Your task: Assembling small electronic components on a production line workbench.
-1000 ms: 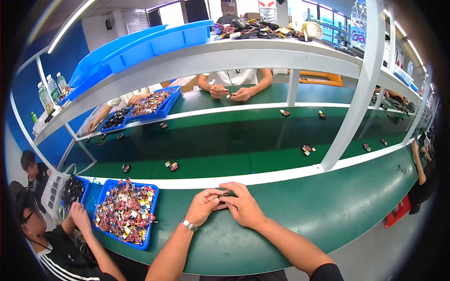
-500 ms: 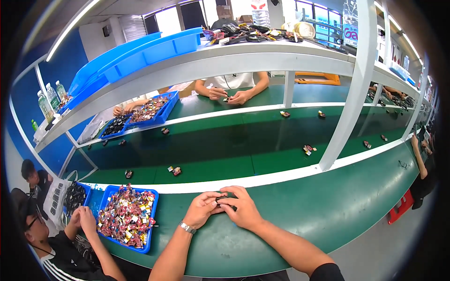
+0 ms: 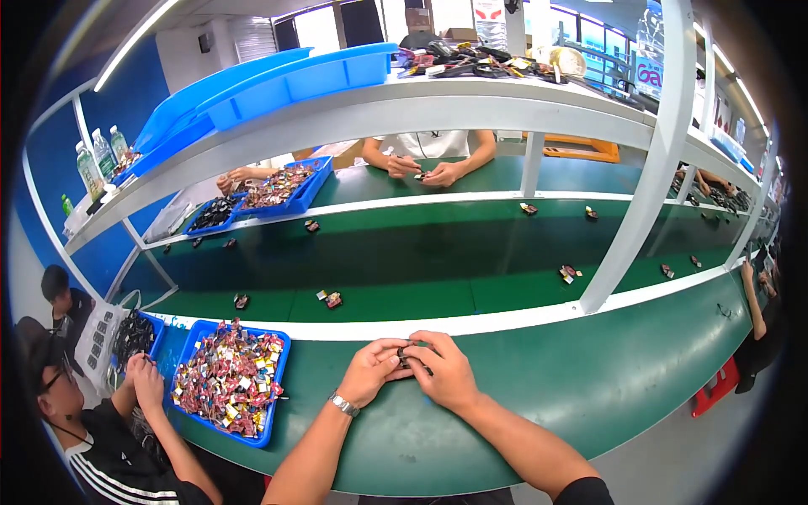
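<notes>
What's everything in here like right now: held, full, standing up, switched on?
Left hand: bent, holding the black part.
Right hand: bent, holding it too.
Black part: held, partly hidden by fingers.
Watch: worn on the left wrist.
Near bin: heaped full.
Bottles: upright.
Shelf trays: insides hidden.
Ceiling light: on.

A small black part [image 3: 404,361], covered so much that its full outline and tilt cannot be told, sits midway across the frame, somewhat below its centre, held between the fingers of the left hand [image 3: 368,373] and the right hand [image 3: 448,375].
</notes>
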`<state>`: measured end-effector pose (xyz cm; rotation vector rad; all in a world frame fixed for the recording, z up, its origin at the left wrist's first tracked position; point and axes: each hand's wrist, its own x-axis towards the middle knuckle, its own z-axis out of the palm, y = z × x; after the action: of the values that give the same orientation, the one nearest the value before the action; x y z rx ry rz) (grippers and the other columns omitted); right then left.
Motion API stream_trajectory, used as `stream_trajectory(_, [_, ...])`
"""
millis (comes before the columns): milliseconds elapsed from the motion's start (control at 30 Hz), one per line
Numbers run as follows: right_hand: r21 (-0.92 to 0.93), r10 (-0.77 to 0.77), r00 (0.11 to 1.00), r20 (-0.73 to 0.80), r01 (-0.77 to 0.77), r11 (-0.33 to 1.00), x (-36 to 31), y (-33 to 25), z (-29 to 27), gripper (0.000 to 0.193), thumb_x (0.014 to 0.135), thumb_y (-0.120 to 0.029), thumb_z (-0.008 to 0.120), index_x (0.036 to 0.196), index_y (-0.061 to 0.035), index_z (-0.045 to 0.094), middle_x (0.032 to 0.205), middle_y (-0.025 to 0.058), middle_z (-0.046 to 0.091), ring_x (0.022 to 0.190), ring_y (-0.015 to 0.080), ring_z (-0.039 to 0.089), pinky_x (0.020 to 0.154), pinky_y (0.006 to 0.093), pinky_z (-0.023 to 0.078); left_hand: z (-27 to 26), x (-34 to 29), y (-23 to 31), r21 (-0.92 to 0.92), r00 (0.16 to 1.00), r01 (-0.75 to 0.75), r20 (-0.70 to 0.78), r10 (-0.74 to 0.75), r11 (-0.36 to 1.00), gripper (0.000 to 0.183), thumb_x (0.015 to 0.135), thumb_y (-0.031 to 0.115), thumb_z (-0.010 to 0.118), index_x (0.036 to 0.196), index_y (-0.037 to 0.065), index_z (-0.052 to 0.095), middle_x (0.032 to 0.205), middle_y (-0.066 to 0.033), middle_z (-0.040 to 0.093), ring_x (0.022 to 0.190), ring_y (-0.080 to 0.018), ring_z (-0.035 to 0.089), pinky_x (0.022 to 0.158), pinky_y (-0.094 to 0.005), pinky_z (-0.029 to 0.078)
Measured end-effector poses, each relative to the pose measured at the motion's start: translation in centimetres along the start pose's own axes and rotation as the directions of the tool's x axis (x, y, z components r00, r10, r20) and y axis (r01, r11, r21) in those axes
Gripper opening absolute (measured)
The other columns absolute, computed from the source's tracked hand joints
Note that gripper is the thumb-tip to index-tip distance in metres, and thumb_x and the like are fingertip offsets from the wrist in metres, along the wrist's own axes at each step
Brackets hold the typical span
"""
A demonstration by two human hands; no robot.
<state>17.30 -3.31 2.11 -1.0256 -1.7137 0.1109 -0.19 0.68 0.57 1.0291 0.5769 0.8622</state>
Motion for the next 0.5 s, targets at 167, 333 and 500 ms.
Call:
stream_trajectory(167, [-0.111, -0.105, 0.994, 0.034, 0.109, 0.988, -0.01, 0.01, -0.10, 0.021, 0.072, 0.000, 0.073, 0.091, -0.0068, 0.068, 0.100, 0.0074, 0.063, 0.085, 0.0233, 0.063, 0.067, 0.0315, 0.055, 0.34, -0.21, 0.67, 0.028, 0.999, 0.032, -0.018, -0.031, 0.999, 0.028, 0.097, 0.003, 0.049, 0.125, -0.002, 0.050, 0.124, -0.0152, 0.059, 0.112, -0.0232, 0.061, 0.097, -0.0383, 0.053])
stream_trajectory(333, [-0.131, -0.087, 0.995, 0.038, 0.092, 0.987, 0.06, -0.29, 0.07, 0.021, 0.072, 0.000, 0.073, 0.091, -0.0054, 0.068, 0.097, 0.0076, 0.063, 0.083, 0.0235, 0.063, 0.066, 0.0325, 0.055, 0.01, 0.15, 0.21, 0.014, 0.999, 0.032, -0.017, -0.032, 0.999, 0.028, 0.096, 0.006, 0.054, 0.123, 0.002, 0.051, 0.120, -0.0125, 0.062, 0.107, -0.0214, 0.063, 0.094, -0.0370, 0.054])
stream_trajectory(500, [-0.188, -0.128, 0.991, 0.043, 0.134, 0.973, -0.02, -0.18, 0.14, 0.019, 0.073, 0.000, 0.072, 0.091, -0.0041, 0.068, 0.094, 0.0067, 0.061, 0.082, 0.0232, 0.062, 0.065, 0.0319, 0.054, -0.08, 0.09, 0.02, 0.035, 0.999, 0.037, -0.030, -0.036, 0.999, 0.026, 0.096, 0.006, 0.054, 0.122, 0.002, 0.052, 0.118, -0.0122, 0.063, 0.105, -0.0211, 0.064, 0.091, -0.0374, 0.055])
